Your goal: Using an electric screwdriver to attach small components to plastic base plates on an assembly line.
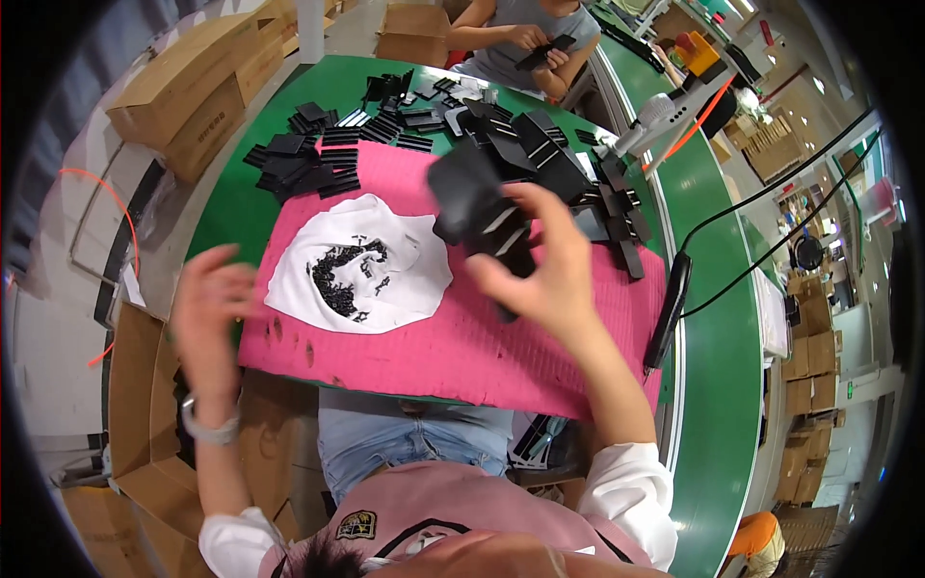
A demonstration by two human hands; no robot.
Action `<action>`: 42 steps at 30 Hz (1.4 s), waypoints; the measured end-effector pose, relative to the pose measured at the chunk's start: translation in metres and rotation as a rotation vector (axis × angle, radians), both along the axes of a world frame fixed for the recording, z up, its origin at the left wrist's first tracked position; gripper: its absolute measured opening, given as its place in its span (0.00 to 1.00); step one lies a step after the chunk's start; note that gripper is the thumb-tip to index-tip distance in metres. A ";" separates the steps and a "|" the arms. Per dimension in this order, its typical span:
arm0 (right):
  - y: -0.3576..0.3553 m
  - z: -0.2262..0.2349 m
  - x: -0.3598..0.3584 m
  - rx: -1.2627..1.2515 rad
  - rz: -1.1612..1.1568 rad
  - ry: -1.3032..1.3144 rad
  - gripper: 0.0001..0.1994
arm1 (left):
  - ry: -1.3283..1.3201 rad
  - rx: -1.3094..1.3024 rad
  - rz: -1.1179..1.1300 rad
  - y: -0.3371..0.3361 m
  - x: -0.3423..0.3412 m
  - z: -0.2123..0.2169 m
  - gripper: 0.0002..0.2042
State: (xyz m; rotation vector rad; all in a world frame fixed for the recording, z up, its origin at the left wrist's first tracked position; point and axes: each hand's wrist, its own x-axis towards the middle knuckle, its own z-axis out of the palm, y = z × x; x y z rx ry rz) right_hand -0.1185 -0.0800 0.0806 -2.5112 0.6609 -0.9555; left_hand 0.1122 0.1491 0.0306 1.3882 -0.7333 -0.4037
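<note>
My right hand (549, 265) grips a black plastic housing (472, 197), held up over the pink mat (520, 356); the part is somewhat blurred, and slots show on its side. My left hand (210, 308) is raised near the mat's left edge, blurred, its fingers apart and nothing in them. Between the hands a white cloth (409, 299) lies on the mat, bearing a heap of small black screws or similar pieces (337, 284). Beyond the housing, larger black plastic parts (544, 144) are piled up.
More black parts (299, 164) cover the far left of the green table (231, 207). A black electric screwdriver (670, 313) hangs by its cable at the right. Across the table a person (535, 39) handles a black part. An open cardboard box (145, 405) stands at lower left.
</note>
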 end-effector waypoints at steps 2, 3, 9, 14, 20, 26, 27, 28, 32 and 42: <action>0.027 0.004 0.026 -0.091 0.123 -0.049 0.32 | 0.037 -0.055 -0.443 -0.045 -0.038 0.003 0.27; 0.038 0.006 0.042 -0.173 0.195 -0.097 0.33 | 0.108 -0.169 -0.473 -0.055 -0.054 -0.005 0.29; 0.007 0.006 0.080 0.134 0.431 -0.035 0.32 | 0.122 -0.291 -0.246 -0.094 -0.044 0.007 0.19; -0.109 -0.027 0.163 -0.232 0.176 0.092 0.21 | 0.349 -0.344 -0.202 -0.104 -0.013 -0.002 0.14; -0.178 -0.081 0.210 -0.318 0.115 0.640 0.17 | 0.607 -0.348 -0.090 -0.107 -0.004 -0.018 0.13; -0.149 -0.064 0.185 -0.476 0.199 0.492 0.04 | 0.588 -0.307 -0.129 -0.099 -0.004 -0.011 0.13; -0.151 -0.067 0.181 -0.472 0.194 0.499 0.04 | 0.595 -0.303 -0.135 -0.099 -0.004 -0.011 0.13; -0.153 -0.069 0.179 -0.444 0.251 0.391 0.04 | 0.619 -0.302 -0.142 -0.099 -0.004 -0.011 0.13; -0.165 -0.068 0.180 -0.239 0.268 0.336 0.09 | 0.638 -0.296 -0.138 -0.101 -0.007 -0.009 0.12; -0.164 -0.059 0.201 -0.346 0.167 0.438 0.18 | 0.492 -0.303 -0.255 -0.104 -0.009 -0.013 0.15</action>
